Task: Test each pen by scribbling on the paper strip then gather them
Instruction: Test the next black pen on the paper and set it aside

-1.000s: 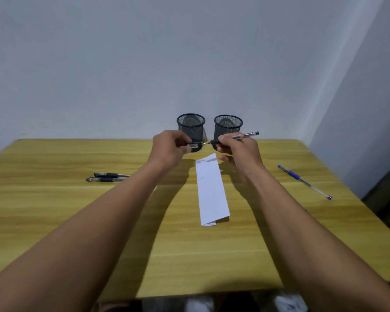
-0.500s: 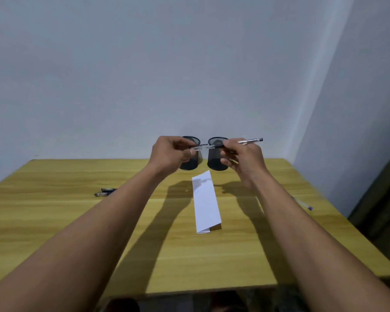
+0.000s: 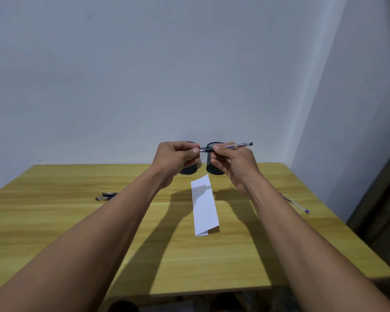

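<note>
Tabletop (image 3: 212, 266) comes first. Its right edge runs close beside the blue pen (image 3: 298, 206), which lies slanted at the right of the frame. I judge that a brush from the right forearm could roll that pen off.

Next is the paper strip (image 3: 204, 208), folded and loose at centre. Nothing pins it, so a one-handed scribble might drag or skid it.

The mesh cups (image 3: 214, 171) stand just behind the raised hands at upper centre. They look light, so either could tip if a knuckle swings back.

The left hand (image 3: 175, 157) pinches the frame-left end of the held pen (image 3: 239, 145) between thumb and forefinger. The right hand (image 3: 232, 163) curls its fingers round the barrel. The pen is roughly level in the air, in front of the cups and above the strip's far end. I cannot tell whether a cap is seated at the pinched end. If one is, a sharp tug could send it flying toward the wall.

For room, bare wood spreads wide across the lower centre and lower left. The black pens (image 3: 105, 197) lie together at mid-left, well apart from the strip. The tightest spot is between the strip's far end and the cups.
</note>
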A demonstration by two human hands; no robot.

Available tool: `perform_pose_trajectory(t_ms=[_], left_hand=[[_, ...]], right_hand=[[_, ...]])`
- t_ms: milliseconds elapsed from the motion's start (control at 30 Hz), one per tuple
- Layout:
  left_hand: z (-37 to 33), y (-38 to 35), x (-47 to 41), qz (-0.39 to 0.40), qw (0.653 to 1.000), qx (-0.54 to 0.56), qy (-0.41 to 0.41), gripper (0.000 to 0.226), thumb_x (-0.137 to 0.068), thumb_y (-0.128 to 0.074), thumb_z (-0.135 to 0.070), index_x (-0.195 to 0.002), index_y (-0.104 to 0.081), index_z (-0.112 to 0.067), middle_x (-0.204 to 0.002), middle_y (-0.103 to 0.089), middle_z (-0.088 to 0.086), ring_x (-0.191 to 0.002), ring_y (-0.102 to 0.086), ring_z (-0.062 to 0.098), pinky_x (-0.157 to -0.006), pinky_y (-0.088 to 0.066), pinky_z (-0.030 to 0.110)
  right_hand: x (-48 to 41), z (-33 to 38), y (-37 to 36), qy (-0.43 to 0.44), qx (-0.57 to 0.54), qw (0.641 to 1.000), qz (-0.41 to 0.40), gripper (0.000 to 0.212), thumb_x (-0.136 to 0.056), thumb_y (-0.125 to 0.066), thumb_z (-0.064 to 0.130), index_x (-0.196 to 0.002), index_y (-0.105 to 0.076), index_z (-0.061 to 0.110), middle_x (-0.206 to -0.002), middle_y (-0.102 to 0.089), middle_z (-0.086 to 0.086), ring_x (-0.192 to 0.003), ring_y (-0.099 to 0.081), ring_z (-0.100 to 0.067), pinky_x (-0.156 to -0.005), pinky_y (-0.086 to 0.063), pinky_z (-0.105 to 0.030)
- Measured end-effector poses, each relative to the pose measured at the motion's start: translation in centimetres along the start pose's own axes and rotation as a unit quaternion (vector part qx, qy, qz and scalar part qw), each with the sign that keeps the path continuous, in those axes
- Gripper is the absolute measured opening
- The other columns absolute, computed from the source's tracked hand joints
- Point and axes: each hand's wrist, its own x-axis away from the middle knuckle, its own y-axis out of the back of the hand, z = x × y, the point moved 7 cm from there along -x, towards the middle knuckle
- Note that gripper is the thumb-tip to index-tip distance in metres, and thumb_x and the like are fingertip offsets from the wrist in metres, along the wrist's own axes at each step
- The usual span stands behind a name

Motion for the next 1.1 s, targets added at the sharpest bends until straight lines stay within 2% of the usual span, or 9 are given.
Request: perform_pose_trajectory(t_ms=[200, 333, 433, 567, 700, 833, 933, 1000, 1100], left_hand=[[-0.1, 0.4, 0.3, -0.002, 1.0, -0.018, -0.004, 0.007, -0.088, -0.07, 0.003, -0.091, -0.074, -0.001, -0.092, -0.072, 0.014, -0.08, -0.071, 0.019, -0.074, -0.058, 0.022], [-0.2, 1.1, 0.4, -0.012, 0.999, -0.047, -0.006, 0.007, -0.089, -0.068, 0.003, -0.09, -0.073, -0.002, -0.084, -0.069, 0.01, -0.075, -0.067, 0.019, -0.071, -0.059, 0.022], [-0.2, 1.2, 0.3, -0.011, 0.998, -0.059, -0.009, 0.007, -0.09, -0.068, 0.002, -0.09, -0.072, -0.003, -0.083, -0.068, 0.007, -0.074, -0.066, 0.018, -0.073, -0.059, 0.023], [0.0, 0.4, 0.4, -0.011, 0.996, -0.081, -0.024, 0.009, -0.09, -0.067, 0.002, -0.089, -0.072, -0.005, -0.083, -0.068, 0.007, -0.075, -0.066, 0.019, -0.074, -0.06, 0.025], [1.1, -1.1, 0.3, -0.006, 0.992, -0.125, -0.033, 0.014, -0.091, -0.068, -0.006, -0.105, -0.071, -0.005, -0.09, -0.07, 0.009, -0.077, -0.066, 0.021, -0.084, -0.059, 0.04], [1.5, -3.9, 1.9, -0.021, 0.933, -0.334, -0.13, 0.036, -0.093, -0.064, -0.034, -0.125, -0.066, -0.016, -0.115, -0.072, 0.0, -0.106, -0.066, 0.016, -0.098, -0.05, 0.033], [2.4, -5.9, 3.7, -0.013, 0.897, -0.397, -0.195, 0.041, -0.1, -0.052, -0.036, -0.133, -0.062, -0.014, -0.13, -0.066, 0.005, -0.122, -0.059, 0.021, -0.102, -0.046, 0.035], [4.5, -6.9, 4.2, 0.019, 0.866, -0.465, -0.183, 0.048, -0.104, -0.042, -0.04, -0.143, -0.052, -0.014, -0.146, -0.054, 0.009, -0.139, -0.043, 0.026, -0.111, -0.036, 0.04], [8.8, -8.1, 4.7, 0.099, 0.785, -0.603, -0.102, 0.062, -0.103, -0.026, -0.053, -0.155, -0.029, -0.02, -0.164, -0.02, 0.014, -0.153, -0.007, 0.033, -0.121, -0.011, 0.057]], right_hand=[[0.2, 0.1, -0.4, -0.009, 0.024, 1.0, 0.015, 0.006, -0.091, -0.071, 0.003, -0.097, -0.07, 0.001, -0.074, -0.072, -0.01, -0.065, -0.071, -0.015, -0.069, -0.063, -0.026], [0.5, 0.2, 0.7, -0.026, 0.08, 0.996, 0.021, 0.011, -0.089, -0.074, 0.011, -0.099, -0.074, 0.008, -0.087, -0.073, -0.007, -0.08, -0.07, -0.017, -0.065, -0.059, -0.028], [0.3, 1.6, 2.1, 0.009, 0.176, 0.984, 0.013, 0.007, -0.085, -0.078, 0.01, -0.091, -0.08, 0.013, -0.086, -0.073, -0.005, -0.078, -0.068, -0.014, -0.067, -0.055, -0.029], [0.8, 3.0, 2.7, 0.077, 0.403, 0.912, 0.031, 0.006, -0.083, -0.08, 0.014, -0.087, -0.082, 0.017, -0.082, -0.077, 0.001, -0.07, -0.064, 0.0, -0.064, -0.047, -0.016], [1.4, 2.9, 3.8, 0.104, 0.514, 0.851, 0.028, 0.005, -0.084, -0.078, 0.021, -0.086, -0.082, 0.023, -0.083, -0.078, 0.005, -0.085, -0.07, -0.013, -0.079, -0.053, -0.031], [3.0, 2.9, 6.9, 0.1, 0.545, 0.832, -0.033, 0.008, -0.089, -0.074, 0.023, -0.09, -0.081, 0.02, -0.087, -0.077, -0.002, -0.088, -0.071, -0.021, -0.077, -0.054, -0.033], [4.1, 2.2, 9.5, 0.082, 0.57, 0.814, -0.081, 0.009, -0.09, -0.071, 0.023, -0.088, -0.079, 0.019, -0.087, -0.076, -0.003, -0.084, -0.07, -0.022, -0.068, -0.05, -0.029], [4.7, 1.0, 10.8, 0.064, 0.598, 0.791, -0.108, 0.011, -0.092, -0.069, 0.024, -0.085, -0.078, 0.021, -0.086, -0.075, -0.001, -0.084, -0.068, -0.023, -0.07, -0.05, -0.032], [5.5, -1.4, 12.0, 0.043, 0.636, 0.755, -0.153, 0.017, -0.094, -0.064, 0.024, -0.09, -0.079, 0.019, -0.09, -0.075, -0.006, -0.087, -0.068, -0.03, -0.072, -0.052, -0.033]])
